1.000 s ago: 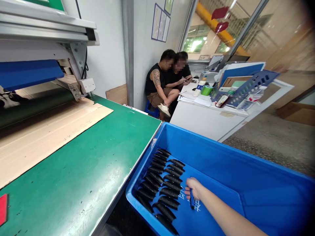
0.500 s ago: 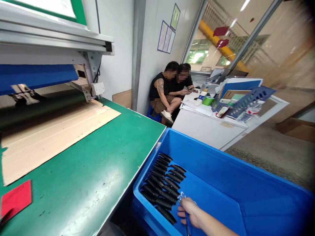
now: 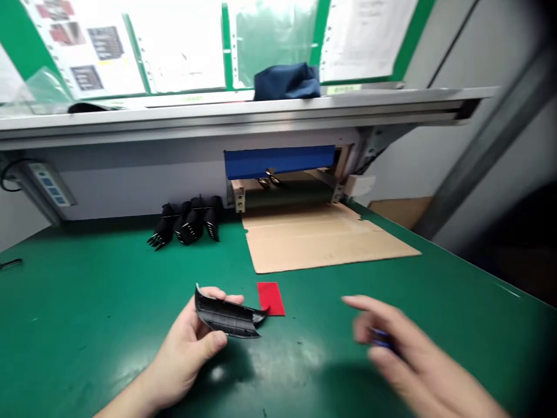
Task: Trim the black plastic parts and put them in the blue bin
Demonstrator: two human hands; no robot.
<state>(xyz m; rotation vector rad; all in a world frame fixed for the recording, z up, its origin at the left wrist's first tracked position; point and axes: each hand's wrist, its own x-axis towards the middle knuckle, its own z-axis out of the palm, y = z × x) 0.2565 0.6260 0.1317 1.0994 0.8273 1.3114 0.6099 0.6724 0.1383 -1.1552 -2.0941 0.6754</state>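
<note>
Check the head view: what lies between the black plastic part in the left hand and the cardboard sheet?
In the head view, a small red patch lies on the green table between the black plastic part and the cardboard sheet.

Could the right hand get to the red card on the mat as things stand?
Probably yes. The right hand hovers just right of the red card with bare green mat between; only the black part in the left hand lies close by.

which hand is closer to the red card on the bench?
Left. The left hand holds a black plastic part whose tip reaches right beside the red card. The right hand, blurred, is farther off to the card's right.
</note>
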